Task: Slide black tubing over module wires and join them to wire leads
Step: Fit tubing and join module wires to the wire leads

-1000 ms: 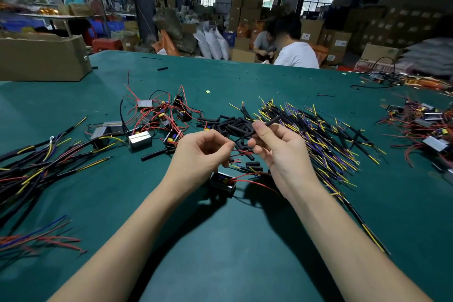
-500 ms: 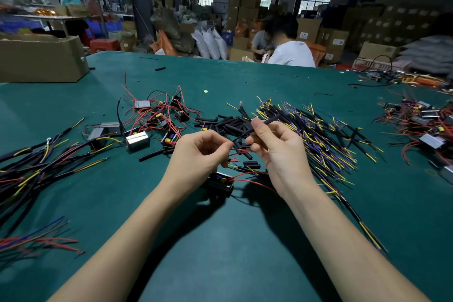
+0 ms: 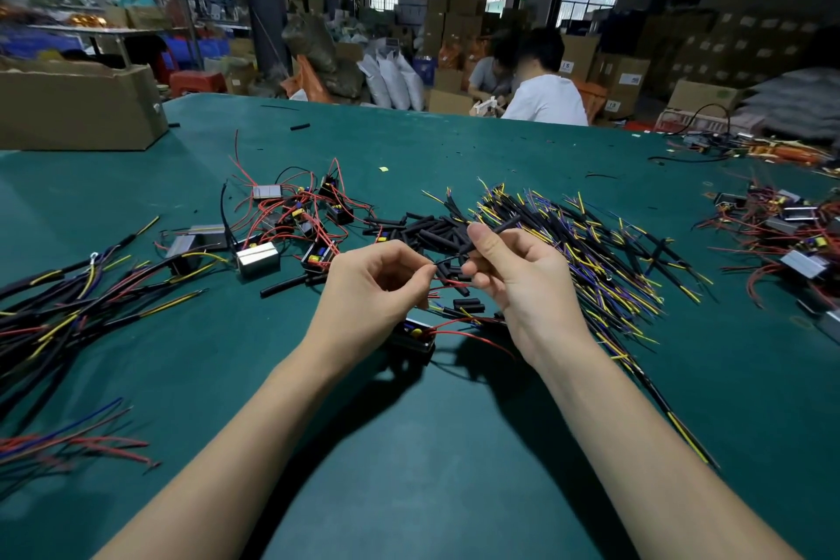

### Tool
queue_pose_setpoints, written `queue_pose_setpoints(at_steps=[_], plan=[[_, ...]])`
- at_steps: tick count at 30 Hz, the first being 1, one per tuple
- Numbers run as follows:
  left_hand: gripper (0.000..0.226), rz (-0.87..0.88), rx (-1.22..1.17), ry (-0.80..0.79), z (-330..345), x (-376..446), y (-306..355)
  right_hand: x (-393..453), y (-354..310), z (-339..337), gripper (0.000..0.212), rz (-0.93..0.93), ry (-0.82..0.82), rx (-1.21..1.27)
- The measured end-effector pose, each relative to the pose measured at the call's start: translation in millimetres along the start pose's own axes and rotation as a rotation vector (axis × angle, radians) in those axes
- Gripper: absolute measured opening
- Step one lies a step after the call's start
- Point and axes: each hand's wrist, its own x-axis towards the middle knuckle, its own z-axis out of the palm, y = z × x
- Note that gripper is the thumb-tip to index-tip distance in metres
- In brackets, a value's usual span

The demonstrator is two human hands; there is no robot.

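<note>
One short length of black tubing is pinched between the thumb and forefinger of the right hand, raised above the green table and pointing up and away to the right. The left hand faces it, fingers curled, its thumb and forefinger nipping a thin dark wire whose free end reaches across to the right hand; whether the wire has entered the tubing cannot be told. Just below the two hands a black module lies on the table with red wires curling out toward the right wrist. Behind the hands sits a loose heap of cut tubing pieces, and beside it to the right a wide spread of wire leads in black, yellow and blue. To the left of the heap, more modules lie tangled in red wire. Long sheathed cables fan across the left edge, and another cluster of modules lies far right. At the table's far left corner stands an open cardboard box; its contents are hidden from this angle. Beyond the table a person in a white shirt sits among stacked cartons.
</note>
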Motion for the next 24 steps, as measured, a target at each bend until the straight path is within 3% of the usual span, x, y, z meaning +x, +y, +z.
queue_pose_setpoints(at_steps=[10,16,24], plan=[[0.011,0.005,0.004,0.052,0.4,0.5,0.3,-1.2,-2.0,-0.6,0.011,-0.044,-0.071,-0.045],[0.010,-0.014,-0.006,0.064,2.2,1.0,-0.1,-0.2,-0.6,-0.2,0.009,0.062,-0.054,0.128],[0.010,0.115,0.138,0.056,-0.2,-0.1,0.3,1.3,-2.1,-3.0,0.008,0.074,-0.049,0.110]])
